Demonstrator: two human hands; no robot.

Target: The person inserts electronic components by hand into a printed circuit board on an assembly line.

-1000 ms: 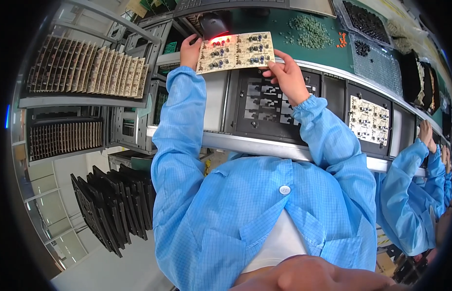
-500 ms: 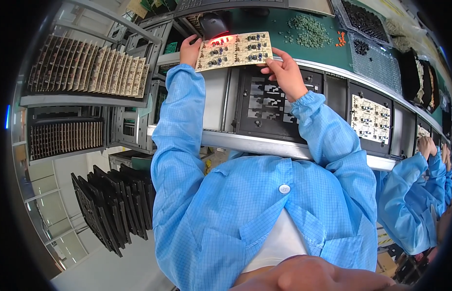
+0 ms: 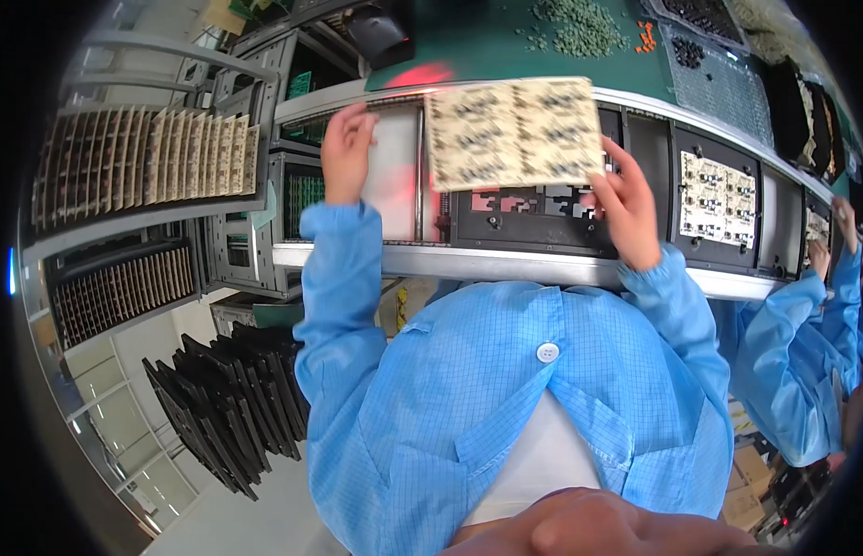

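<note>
My right hand (image 3: 628, 206) pinches the lower right corner of a cream circuit board (image 3: 515, 134), which carries rows of small dark parts blurred by motion. The board is held up over a black fixture tray (image 3: 529, 222) with cut-outs, hiding the tray's upper part. My left hand (image 3: 348, 153) is off the board, to its left, with nothing in it and its fingers loosely bent apart. Beyond that hand, a black scanner (image 3: 380, 35) stands at the edge of the green mat (image 3: 469, 51), and red light falls on the mat.
Racks of upright boards (image 3: 158, 157) stand at left, above stacked black trays (image 3: 223, 398). A second fixture holds a populated board (image 3: 717, 199) on the metal rail (image 3: 431, 258). Green parts (image 3: 580, 28) lie on the mat. At right, a co-worker's hands (image 3: 835, 236) work on another board.
The board has moved right and nearer to me, away from under the scanner's light. My left hand has let go of it, while my right hand has kept its hold.
</note>
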